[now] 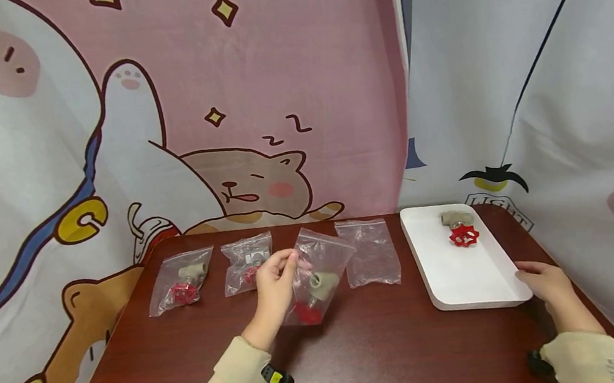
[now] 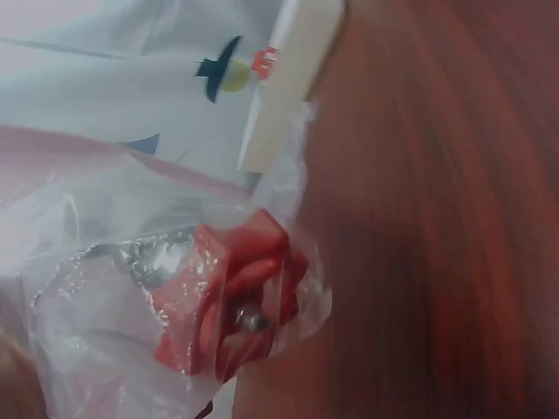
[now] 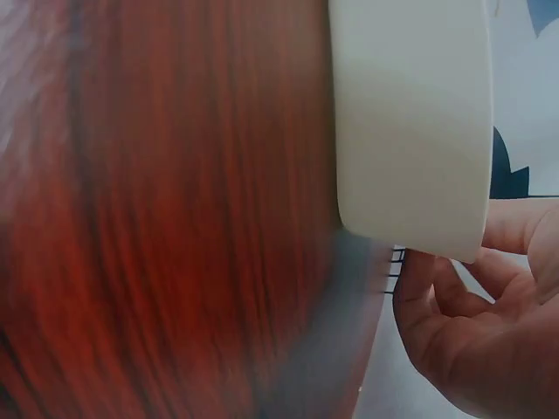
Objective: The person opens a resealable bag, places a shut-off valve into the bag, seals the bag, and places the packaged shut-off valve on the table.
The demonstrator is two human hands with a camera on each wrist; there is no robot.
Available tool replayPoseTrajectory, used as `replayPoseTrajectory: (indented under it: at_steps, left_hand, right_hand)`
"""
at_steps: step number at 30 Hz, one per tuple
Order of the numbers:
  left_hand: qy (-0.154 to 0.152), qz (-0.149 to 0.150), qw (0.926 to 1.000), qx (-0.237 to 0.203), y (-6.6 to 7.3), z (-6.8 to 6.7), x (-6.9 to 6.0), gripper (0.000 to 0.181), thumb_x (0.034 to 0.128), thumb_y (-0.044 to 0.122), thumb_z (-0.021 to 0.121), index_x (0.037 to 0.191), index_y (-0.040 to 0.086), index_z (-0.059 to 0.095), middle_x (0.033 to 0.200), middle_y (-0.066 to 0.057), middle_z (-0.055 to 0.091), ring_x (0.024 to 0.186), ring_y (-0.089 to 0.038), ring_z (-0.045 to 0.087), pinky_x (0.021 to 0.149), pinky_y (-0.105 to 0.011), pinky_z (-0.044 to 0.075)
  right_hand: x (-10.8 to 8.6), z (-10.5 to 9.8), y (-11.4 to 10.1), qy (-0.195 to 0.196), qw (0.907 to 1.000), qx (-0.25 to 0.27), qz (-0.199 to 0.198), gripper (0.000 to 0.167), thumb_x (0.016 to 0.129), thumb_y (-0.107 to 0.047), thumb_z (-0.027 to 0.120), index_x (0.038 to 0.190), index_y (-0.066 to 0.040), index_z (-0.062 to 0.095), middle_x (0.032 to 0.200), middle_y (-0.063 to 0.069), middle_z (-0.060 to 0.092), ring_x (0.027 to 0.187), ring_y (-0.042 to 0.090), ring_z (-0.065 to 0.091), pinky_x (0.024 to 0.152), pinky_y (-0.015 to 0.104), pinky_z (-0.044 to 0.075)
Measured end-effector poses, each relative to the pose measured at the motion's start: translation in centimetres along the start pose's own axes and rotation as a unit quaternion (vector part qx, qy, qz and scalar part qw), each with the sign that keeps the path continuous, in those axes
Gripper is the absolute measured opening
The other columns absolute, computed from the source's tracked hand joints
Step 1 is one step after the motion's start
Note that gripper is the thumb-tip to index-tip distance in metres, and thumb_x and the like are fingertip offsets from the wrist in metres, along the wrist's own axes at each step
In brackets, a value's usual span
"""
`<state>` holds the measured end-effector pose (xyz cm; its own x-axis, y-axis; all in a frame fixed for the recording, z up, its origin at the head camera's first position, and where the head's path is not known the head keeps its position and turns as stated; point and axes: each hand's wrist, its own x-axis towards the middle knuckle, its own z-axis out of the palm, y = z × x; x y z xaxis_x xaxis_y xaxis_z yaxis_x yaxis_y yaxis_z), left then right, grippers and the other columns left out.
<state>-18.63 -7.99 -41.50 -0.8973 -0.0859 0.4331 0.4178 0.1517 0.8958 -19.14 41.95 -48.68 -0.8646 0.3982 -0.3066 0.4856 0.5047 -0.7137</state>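
Note:
My left hand (image 1: 276, 282) pinches the upper left edge of a clear zip bag (image 1: 331, 252). Inside the bag is a valve (image 1: 323, 284) with a beige-grey body and a red handwheel (image 2: 231, 301). The bag hangs tilted above the table, and its plastic partly blurs the valve. At the far right, my right hand (image 1: 549, 283) grips the near right corner of a white tray (image 1: 465, 284). The right wrist view shows curled fingers (image 3: 419, 284) at that corner. A second valve (image 1: 459, 225), also with a red handwheel, lies unbagged at the tray's far end.
Two zip bags lie to the left: one holds a beige-and-red valve (image 1: 192, 271), the other a grey-and-red valve (image 1: 256, 258) partly behind my left hand. A flat, see-through zip bag (image 1: 370, 253) lies left of the tray. A printed curtain (image 1: 319, 90) hangs behind the brown table (image 1: 392, 357).

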Motion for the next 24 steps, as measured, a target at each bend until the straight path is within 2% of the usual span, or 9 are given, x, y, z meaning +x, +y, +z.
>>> replayPoseTrajectory:
  at_steps: [3,6,10,14,16,19,22,24]
  left_hand:
    - [0.032,-0.045,0.9976,-0.042,-1.4,0.8,1.0,0.016,0.0926,0.004,0.058,0.097,-0.01,0.064,0.08,-0.024,0.069,0.067,-0.007,0.062,0.058,-0.017,0.045]
    - [0.066,-0.101,0.9878,-0.098,-2.9,1.5,2.0,0.019,0.0927,0.006,0.059,0.1,-0.012,0.063,0.077,-0.015,0.07,0.066,-0.003,0.059,0.059,-0.016,0.045]
    - [0.1,-0.184,0.9615,-0.179,-4.0,2.3,3.1,0.023,0.0938,0.009,0.058,0.103,-0.012,0.06,0.072,0.0,0.068,0.065,-0.004,0.061,0.062,-0.017,0.049]
    - [0.104,-0.26,0.9259,-0.254,-5.1,2.9,3.9,0.018,0.097,0.011,0.052,0.101,-0.005,0.06,0.066,0.003,0.067,0.061,-0.007,0.065,0.059,-0.019,0.052]
    - [0.099,-0.283,0.9105,-0.285,-5.6,3.1,4.1,0.016,0.0983,0.01,0.049,0.099,-0.002,0.059,0.066,0.002,0.067,0.06,-0.007,0.065,0.06,-0.019,0.053]
    - [0.096,-0.307,0.8943,-0.311,-6.4,3.5,4.3,0.014,0.0988,0.01,0.048,0.099,0.0,0.057,0.066,0.001,0.068,0.06,-0.005,0.064,0.06,-0.017,0.052]
    - [0.096,-0.325,0.8874,-0.313,-7.1,3.9,4.4,0.013,0.0987,0.011,0.048,0.099,0.001,0.057,0.066,0.002,0.068,0.06,-0.005,0.064,0.06,-0.016,0.052]
    - [0.098,-0.331,0.8887,-0.302,-7.4,4.2,4.3,0.014,0.0985,0.011,0.049,0.1,0.0,0.058,0.066,0.002,0.068,0.061,-0.005,0.064,0.061,-0.016,0.051]
  right_hand:
    - [0.4,0.0,0.3,-0.005,0.9995,0.018,0.027,0.059,0.097,-0.026,0.046,0.142,0.007,0.029,0.145,0.037,0.021,0.129,0.053,0.025,0.1,0.068,0.027]
    - [0.6,0.1,0.4,-0.003,0.9991,0.021,0.037,0.058,0.097,-0.027,0.046,0.142,0.006,0.03,0.146,0.036,0.021,0.131,0.052,0.024,0.1,0.069,0.026]
    - [0.8,0.0,0.4,-0.003,0.999,0.02,0.039,0.058,0.097,-0.027,0.045,0.143,0.005,0.029,0.146,0.036,0.02,0.132,0.053,0.023,0.099,0.07,0.025]
    - [0.8,0.1,0.4,-0.001,0.9993,0.018,0.034,0.058,0.097,-0.025,0.046,0.142,0.007,0.029,0.146,0.037,0.021,0.131,0.053,0.023,0.099,0.069,0.025]
    - [0.8,0.2,0.3,0.0,0.9994,0.016,0.031,0.057,0.097,-0.024,0.045,0.142,0.007,0.03,0.145,0.037,0.021,0.131,0.053,0.024,0.099,0.069,0.025]
    - [0.7,0.2,0.3,0.0,0.9994,0.016,0.031,0.057,0.098,-0.025,0.045,0.142,0.007,0.03,0.146,0.037,0.021,0.131,0.053,0.024,0.099,0.07,0.025]
    - [0.6,0.2,0.3,0.001,0.9992,0.017,0.035,0.057,0.098,-0.026,0.044,0.142,0.006,0.03,0.146,0.037,0.021,0.131,0.053,0.024,0.099,0.07,0.026]
    - [0.5,0.2,0.3,0.001,0.9994,0.015,0.031,0.056,0.098,-0.025,0.044,0.142,0.007,0.03,0.145,0.037,0.022,0.13,0.053,0.025,0.099,0.069,0.026]
